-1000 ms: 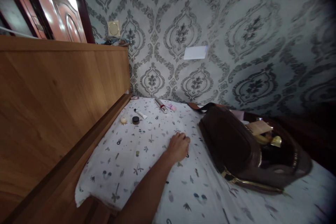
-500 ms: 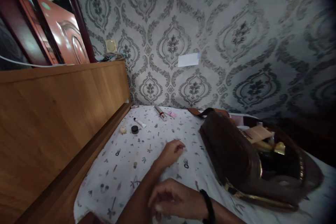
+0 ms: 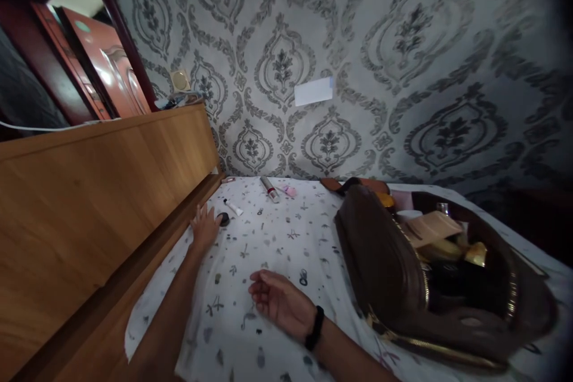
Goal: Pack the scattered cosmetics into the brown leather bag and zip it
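- Grey patterned wallpaper (image 3: 286, 125) rises behind a printed white sheet (image 3: 273, 239).
- Brown bag (image 3: 371, 250), unzipped, lies at right.
- Right hand (image 3: 286, 304): half-curled above the sheet, nothing visible in it.
- Left hand (image 3: 205, 230): fingers spread at the sheet's left edge; cannot tell what lies beneath.
- Silver tube (image 3: 269, 188) lies near the wall.
- White tube (image 3: 233, 208) lies just beyond the black jar.
- Black jar (image 3: 225, 219) sits right beside the left thumb.

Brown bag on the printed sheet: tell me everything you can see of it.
The brown bag looks like smooth leather, with gold-coloured zip teeth edging its open mouth. It rests on the printed sheet, right of the right hand and not touching it. A strap lies at its far end. A tan packet shows inside; the deeper part is too dark to make out.
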The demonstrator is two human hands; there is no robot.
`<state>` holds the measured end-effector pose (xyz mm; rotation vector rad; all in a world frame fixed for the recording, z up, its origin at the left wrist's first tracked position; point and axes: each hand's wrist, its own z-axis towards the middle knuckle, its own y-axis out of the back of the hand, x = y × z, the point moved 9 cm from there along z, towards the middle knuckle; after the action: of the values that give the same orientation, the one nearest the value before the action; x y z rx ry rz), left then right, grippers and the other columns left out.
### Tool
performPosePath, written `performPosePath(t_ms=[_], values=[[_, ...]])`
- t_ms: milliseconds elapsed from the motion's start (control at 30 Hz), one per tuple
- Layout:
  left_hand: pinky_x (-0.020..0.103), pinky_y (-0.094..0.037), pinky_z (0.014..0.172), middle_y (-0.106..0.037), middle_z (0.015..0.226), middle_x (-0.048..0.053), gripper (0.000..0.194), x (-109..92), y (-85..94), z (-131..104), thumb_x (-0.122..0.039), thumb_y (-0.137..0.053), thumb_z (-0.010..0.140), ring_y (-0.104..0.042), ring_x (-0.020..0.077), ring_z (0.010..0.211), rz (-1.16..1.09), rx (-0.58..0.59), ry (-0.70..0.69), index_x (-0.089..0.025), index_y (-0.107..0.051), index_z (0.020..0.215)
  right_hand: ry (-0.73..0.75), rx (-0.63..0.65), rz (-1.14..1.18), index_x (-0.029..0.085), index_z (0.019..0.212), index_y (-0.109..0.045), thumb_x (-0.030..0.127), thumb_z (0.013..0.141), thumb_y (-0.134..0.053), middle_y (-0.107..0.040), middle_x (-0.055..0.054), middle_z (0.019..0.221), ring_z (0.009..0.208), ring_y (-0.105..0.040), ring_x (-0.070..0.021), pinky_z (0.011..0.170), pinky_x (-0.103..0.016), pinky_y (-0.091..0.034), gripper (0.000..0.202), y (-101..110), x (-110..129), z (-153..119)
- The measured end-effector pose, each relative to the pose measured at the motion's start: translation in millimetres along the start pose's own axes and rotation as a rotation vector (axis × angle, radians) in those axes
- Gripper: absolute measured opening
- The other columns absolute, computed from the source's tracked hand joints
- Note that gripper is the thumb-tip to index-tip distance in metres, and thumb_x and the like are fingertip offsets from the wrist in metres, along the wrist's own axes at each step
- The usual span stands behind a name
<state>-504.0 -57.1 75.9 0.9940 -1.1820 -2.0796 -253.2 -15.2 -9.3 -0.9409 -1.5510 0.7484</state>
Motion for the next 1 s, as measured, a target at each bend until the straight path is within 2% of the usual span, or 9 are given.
performPosePath(t_ms=[133, 233, 300, 433, 533, 633, 767, 900, 1000], values=[[0.072, -0.015, 0.112, -0.032, 0.160, 0.015, 0.039, -2, -10.6, -11, -0.037, -0.043, 0.097, -0.011, 0.0354, 0.152, 0.081, 0.064, -0.044, -0.021, -0.061, 0.128, -0.003, 0.005, 0.010, 0.011, 0.086, -0.071, 0.028, 0.076, -0.081, -0.073, -0.006, 0.073, 0.064, -0.066, -0.0105, 0.061, -0.020, -0.048, 0.023, -3, 0, -1], [0.070, -0.015, 0.113, -0.034, 0.159, 0.016, 0.035, -12, -5.1, -17, -0.035, -0.048, 0.095, -0.011, 0.0357, 0.152, 0.098, 0.057, -0.112, -0.021, -0.061, 0.124, -0.003, 0.020, 0.004, 0.011, 0.086, -0.071, 0.029, 0.077, -0.080, -0.073, -0.005, 0.074, 0.064, -0.066, -0.0099, 0.062, -0.020, -0.049, 0.022, -5, 0, -2], [0.067, -0.015, 0.114, -0.040, 0.156, 0.014, 0.029, -25, -1.2, -20, -0.027, -0.056, 0.091, -0.014, 0.0350, 0.152, 0.065, 0.059, -0.193, -0.023, -0.062, 0.118, -0.001, 0.037, 0.001, 0.011, 0.087, -0.070, 0.029, 0.078, -0.080, -0.073, -0.005, 0.074, 0.065, -0.066, -0.0098, 0.063, -0.020, -0.048, 0.022, -5, 0, -2], [0.060, -0.019, 0.114, -0.064, 0.130, 0.009, 0.031, -47, -2.2, -29, -0.010, -0.057, 0.082, -0.035, 0.0319, 0.143, -0.034, 0.117, -0.276, -0.025, -0.060, 0.109, 0.002, 0.041, 0.002, 0.010, 0.087, -0.070, 0.028, 0.079, -0.078, -0.073, -0.006, 0.075, 0.064, -0.066, -0.0098, 0.062, -0.020, -0.048, 0.021, -4, 0, -1], [0.052, -0.029, 0.109, -0.068, 0.117, 0.007, 0.031, -53, -3.6, -33, -0.009, -0.055, 0.081, -0.053, 0.0292, 0.124, -0.107, 0.136, -0.270, -0.025, -0.060, 0.107, 0.006, 0.033, -0.007, 0.011, 0.086, -0.070, 0.028, 0.080, -0.077, -0.073, -0.005, 0.073, 0.063, -0.066, -0.0099, 0.062, -0.020, -0.048, 0.019, -4, 0, -1], [0.046, -0.036, 0.103, -0.069, 0.109, 0.006, 0.028, -50, -3.2, -33, -0.011, -0.056, 0.079, -0.058, 0.0272, 0.112, -0.202, 0.120, -0.245, -0.024, -0.061, 0.104, 0.011, 0.042, -0.008, 0.011, 0.086, -0.070, 0.028, 0.078, -0.079, -0.074, -0.005, 0.073, 0.063, -0.066, -0.0103, 0.062, -0.020, -0.048, 0.020, -5, 0, -1], [0.039, -0.045, 0.092, -0.069, 0.101, 0.005, 0.028, -34, -7.0, -29, -0.016, -0.057, 0.079, -0.061, 0.0239, 0.100, -0.361, 0.069, -0.166, -0.022, -0.061, 0.105, 0.011, 0.054, 0.001, 0.010, 0.087, -0.070, 0.028, 0.075, -0.082, -0.074, -0.006, 0.075, 0.065, -0.067, -0.0108, 0.063, -0.021, -0.049, 0.025, -5, 0, 0], [0.029, -0.050, 0.071, -0.069, 0.084, 0.004, 0.030, -27, -27.4, -25, -0.032, -0.054, 0.085, -0.064, 0.0179, 0.074, -0.517, 0.105, -0.095, -0.016, -0.061, 0.110, 0.010, 0.065, -0.003, 0.010, 0.088, -0.070, 0.029, 0.074, -0.082, -0.074, -0.006, 0.075, 0.065, -0.067, -0.0108, 0.063, -0.021, -0.049, 0.027, -4, 0, 1], [0.026, -0.049, 0.065, -0.067, 0.075, 0.003, 0.031, -33, -43.1, -22, -0.037, -0.052, 0.086, -0.061, 0.0156, 0.065, -0.525, 0.165, -0.087, -0.014, -0.067, 0.103, 0.004, 0.064, -0.001, 0.010, 0.088, -0.070, 0.029, 0.076, -0.081, -0.073, -0.006, 0.075, 0.065, -0.067, -0.0108, 0.063, -0.021, -0.049, 0.025, -3, -1, 1]])
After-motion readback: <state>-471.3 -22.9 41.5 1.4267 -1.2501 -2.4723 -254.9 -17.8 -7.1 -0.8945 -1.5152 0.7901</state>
